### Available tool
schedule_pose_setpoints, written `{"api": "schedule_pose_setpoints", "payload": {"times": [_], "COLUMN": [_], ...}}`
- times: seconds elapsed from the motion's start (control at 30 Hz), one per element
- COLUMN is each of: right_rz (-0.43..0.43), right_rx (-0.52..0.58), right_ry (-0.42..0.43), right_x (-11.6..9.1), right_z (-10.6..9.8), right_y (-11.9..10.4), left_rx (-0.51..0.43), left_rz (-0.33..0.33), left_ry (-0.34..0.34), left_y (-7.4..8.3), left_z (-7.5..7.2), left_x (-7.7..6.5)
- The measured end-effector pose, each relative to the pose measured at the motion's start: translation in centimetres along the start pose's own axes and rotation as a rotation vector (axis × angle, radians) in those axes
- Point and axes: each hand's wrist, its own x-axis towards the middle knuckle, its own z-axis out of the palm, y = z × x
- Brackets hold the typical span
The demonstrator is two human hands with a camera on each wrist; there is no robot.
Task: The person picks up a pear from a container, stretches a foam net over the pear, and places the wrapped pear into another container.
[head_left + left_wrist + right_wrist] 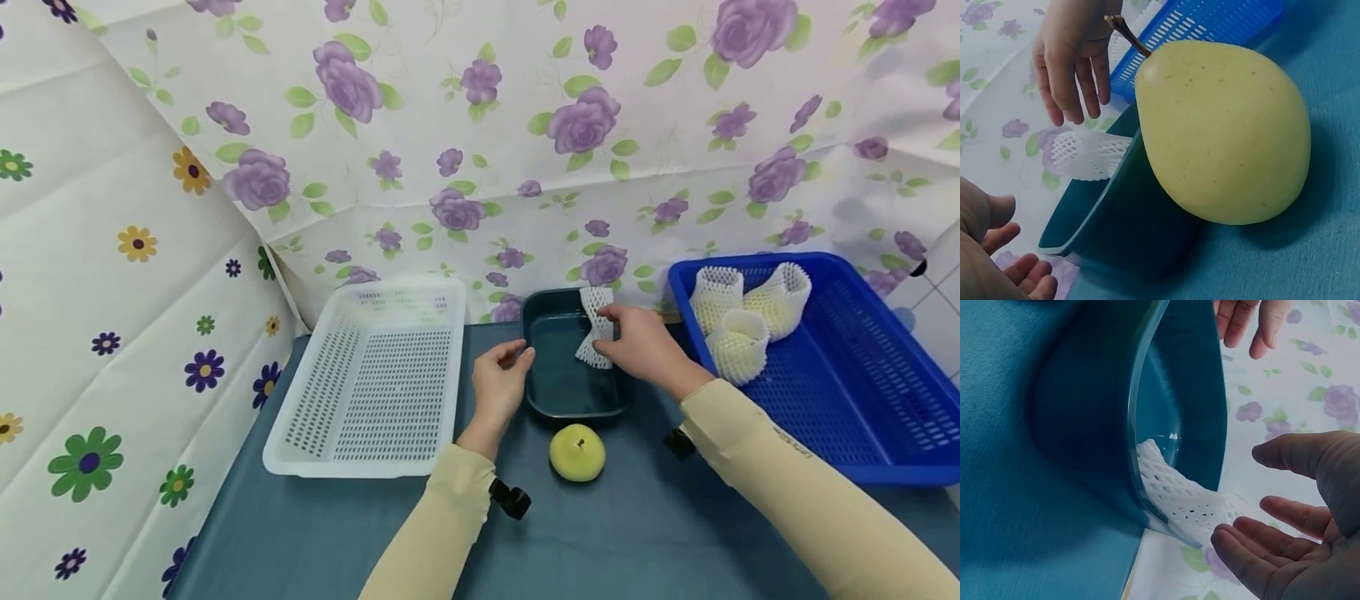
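A white foam fruit net [595, 333] lies in the right part of a dark teal box [557, 367], one end over the far rim. My right hand [647, 343] hovers at the net with thumb and fingers apart; in the right wrist view its fingertips show a gap from the thumb, with the net [1179, 497] just beyond. Left of the box, my left hand [500, 387] hangs near the rim, fingers loosely bent and holding nothing. A bare yellow-green pear [577, 453] sits on the table in front of the box, its stem showing in the left wrist view.
On the left stands a white perforated basket [360, 477]. A blue basket [832, 417] on the right holds several fruits in foam nets [738, 346] at its left end. Flower-patterned sheeting [450, 167] hangs behind the blue-green tabletop [600, 542].
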Motion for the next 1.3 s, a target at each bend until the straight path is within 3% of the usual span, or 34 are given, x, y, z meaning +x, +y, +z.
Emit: {"api": "schedule_pose_setpoints", "payload": {"times": [0.17,0.3,0.7,1.0,1.3], "right_rz": [0.031,0.049,0.098,0.124,0.054], "right_rx": [-0.017,-0.036,-0.055,-0.106,-0.258], "right_ry": [-0.002,-0.013,-0.073,-0.138,-0.2], "right_x": [1.1,1.8,3.1,4.3,4.9], "right_z": [0.5,0.8,1.7,3.0,4.9], "right_y": [-0.3,-0.6,-1.3,-1.1,-0.9], "left_rx": [-0.026,-0.059,-0.112,-0.108,-0.11], "left_rz": [0.02,-0.012,-0.049,-0.07,-0.077], "left_ry": [0.056,0.082,0.042,0.023,0.011], "left_y": [-0.7,-1.4,-2.6,-2.6,-2.6], "left_z": [0.5,0.6,0.4,0.3,0.3], "left_x": [0.4,0.5,0.7,1.0,1.1]}}
